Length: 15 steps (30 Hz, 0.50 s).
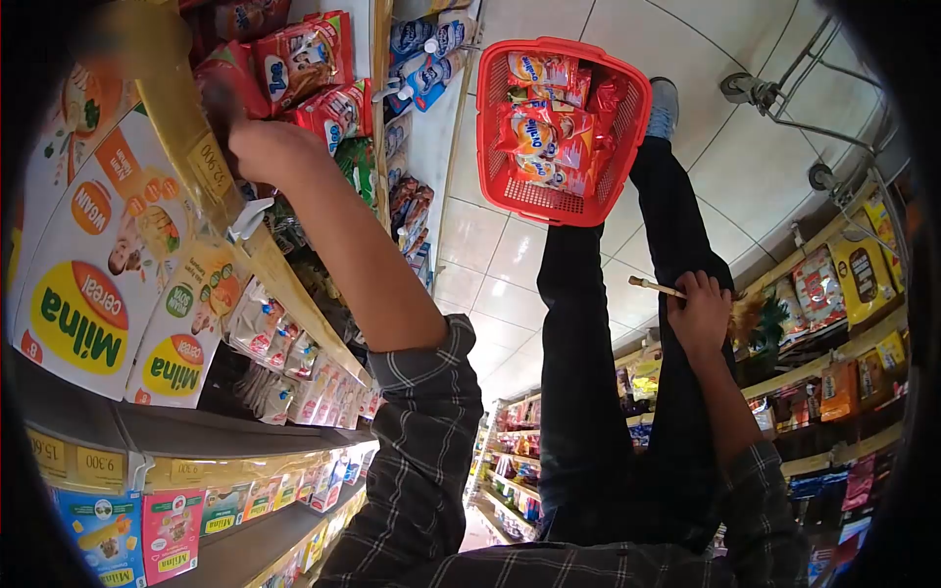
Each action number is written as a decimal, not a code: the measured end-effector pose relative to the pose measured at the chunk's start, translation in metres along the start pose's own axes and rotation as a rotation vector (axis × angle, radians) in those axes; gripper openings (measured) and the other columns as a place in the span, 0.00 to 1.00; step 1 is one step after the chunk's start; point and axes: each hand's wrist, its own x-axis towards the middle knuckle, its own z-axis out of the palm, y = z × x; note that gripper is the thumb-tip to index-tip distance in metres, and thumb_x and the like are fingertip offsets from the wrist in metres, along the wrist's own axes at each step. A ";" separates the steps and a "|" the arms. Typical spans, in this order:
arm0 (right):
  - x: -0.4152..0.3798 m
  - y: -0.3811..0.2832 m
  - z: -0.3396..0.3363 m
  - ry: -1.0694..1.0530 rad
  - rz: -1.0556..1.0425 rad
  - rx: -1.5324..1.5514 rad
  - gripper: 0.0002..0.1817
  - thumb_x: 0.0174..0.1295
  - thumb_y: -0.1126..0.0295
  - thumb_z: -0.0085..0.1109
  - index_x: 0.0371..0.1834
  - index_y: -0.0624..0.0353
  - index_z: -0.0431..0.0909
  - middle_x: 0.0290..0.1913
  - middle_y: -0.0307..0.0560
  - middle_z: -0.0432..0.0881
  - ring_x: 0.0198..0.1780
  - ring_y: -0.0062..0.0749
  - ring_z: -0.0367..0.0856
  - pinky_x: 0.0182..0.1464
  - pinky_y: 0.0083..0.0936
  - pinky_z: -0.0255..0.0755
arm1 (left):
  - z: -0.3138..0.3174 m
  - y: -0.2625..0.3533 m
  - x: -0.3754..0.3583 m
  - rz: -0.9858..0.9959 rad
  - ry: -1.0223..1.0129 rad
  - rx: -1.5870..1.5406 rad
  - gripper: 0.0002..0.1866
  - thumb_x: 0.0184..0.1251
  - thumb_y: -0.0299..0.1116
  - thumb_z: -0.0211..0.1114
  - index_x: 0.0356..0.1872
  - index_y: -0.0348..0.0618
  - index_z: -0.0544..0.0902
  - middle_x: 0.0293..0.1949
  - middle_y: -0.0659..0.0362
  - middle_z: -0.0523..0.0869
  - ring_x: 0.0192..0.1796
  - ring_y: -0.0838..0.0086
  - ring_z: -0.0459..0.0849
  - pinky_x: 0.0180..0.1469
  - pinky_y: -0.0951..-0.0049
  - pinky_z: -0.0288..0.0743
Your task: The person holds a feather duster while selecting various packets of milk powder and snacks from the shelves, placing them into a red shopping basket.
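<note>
My left hand [265,149] reaches into the shelf on the left, behind a price rail [201,162]. Its fingers are dark and mostly hidden beside red packets [304,59], so I cannot tell if they hold anything. Down by my right leg, my right hand [701,316] is closed around a feather duster. The duster's pale wooden handle [655,286] sticks out on one side of the hand, and its brown and dark feathers [763,321] show on the other. A red plastic basket [488,147] holding several orange and red packets [544,137] stands on the floor by my feet.
Cereal boxes [78,304] fill the near left shelf, with smaller boxes [172,529] below. Blue and white packs [431,73] lie further along. A metal trolley [784,98] stands at upper right on the tiled floor [500,265]. Hanging snack bags [818,284] line the right shelves.
</note>
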 end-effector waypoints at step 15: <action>0.012 0.004 -0.014 -0.008 -0.019 0.003 0.11 0.49 0.67 0.66 0.35 0.51 0.79 0.36 0.40 0.78 0.42 0.39 0.77 0.44 0.38 0.65 | 0.028 -0.003 0.008 0.174 0.102 0.075 0.13 0.70 0.24 0.54 0.50 0.29 0.79 0.51 0.47 0.82 0.52 0.62 0.82 0.58 0.66 0.74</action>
